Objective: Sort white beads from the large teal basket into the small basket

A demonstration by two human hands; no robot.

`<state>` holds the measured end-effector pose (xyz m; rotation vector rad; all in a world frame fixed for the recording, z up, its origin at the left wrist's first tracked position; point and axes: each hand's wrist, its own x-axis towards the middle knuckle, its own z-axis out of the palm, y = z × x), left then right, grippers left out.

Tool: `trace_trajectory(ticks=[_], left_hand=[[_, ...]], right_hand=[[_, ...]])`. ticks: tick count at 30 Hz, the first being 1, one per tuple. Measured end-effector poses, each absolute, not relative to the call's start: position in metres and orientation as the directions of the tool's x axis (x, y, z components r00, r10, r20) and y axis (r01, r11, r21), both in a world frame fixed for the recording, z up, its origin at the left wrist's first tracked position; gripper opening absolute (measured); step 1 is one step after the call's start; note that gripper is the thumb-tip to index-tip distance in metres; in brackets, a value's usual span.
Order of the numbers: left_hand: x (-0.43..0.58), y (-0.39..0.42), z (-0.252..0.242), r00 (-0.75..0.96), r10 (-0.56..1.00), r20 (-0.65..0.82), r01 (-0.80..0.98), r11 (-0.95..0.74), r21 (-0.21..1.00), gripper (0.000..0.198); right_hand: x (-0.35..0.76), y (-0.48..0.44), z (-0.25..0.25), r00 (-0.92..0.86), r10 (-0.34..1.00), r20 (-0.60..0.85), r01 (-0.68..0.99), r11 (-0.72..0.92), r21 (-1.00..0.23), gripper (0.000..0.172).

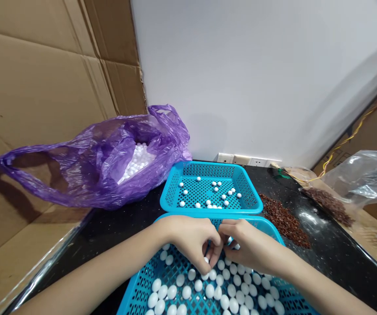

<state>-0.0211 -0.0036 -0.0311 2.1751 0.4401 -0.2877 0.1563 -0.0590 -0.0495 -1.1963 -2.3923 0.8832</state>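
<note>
Both my hands hover over the near blue plastic basket (142, 288), which holds several white beads (208, 291). My left hand (191, 243) has its fingers curled down, pinching at beads near the basket's far side. My right hand (245, 245) is curled too, fingertips meeting the left hand's, with a small white bead showing between them. Beyond the hands stands a second blue basket (171, 192) with several smaller white beads (214, 194) scattered on its mesh floor.
A purple plastic bag (86, 166) with white beads inside lies at the left on the black countertop (326, 253). Brown seeds (283, 218) are piled right of the baskets. A clear plastic bag (365, 175) sits far right. Cardboard (44, 78) lines the left; wall sockets (241, 160) sit behind.
</note>
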Motion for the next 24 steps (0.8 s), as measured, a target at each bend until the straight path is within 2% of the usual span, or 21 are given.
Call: trace_trajectory(ticks=[9,13,15,20,24], left_hand=[[-0.023,-0.005,-0.033,0.9,0.208,-0.382,0.433,-0.522,0.735,0.01],[-0.023,-0.004,-0.033,0.901,0.192,-0.388,0.427,-0.542,0.724,0.012],[-0.023,-0.003,-0.031,0.897,0.196,-0.397,0.435,-0.555,0.709,0.013],[-0.022,-0.004,-0.028,0.895,0.225,-0.384,0.44,-0.575,0.689,0.011],[-0.021,-0.005,-0.028,0.934,0.237,-0.266,0.356,-0.573,0.739,0.01]], right_hand=[[0.155,-0.056,-0.048,-0.579,0.801,0.155,0.52,0.508,-0.686,0.019],[0.155,-0.057,-0.043,-0.459,0.83,0.318,0.433,0.521,-0.735,0.018],[0.156,-0.057,-0.041,-0.382,0.853,0.356,0.382,0.496,-0.78,0.015],[0.156,-0.055,-0.039,-0.263,0.903,0.339,0.235,0.401,-0.886,0.007],[0.159,-0.049,-0.04,-0.159,0.944,0.289,0.002,0.293,-0.956,0.006]])
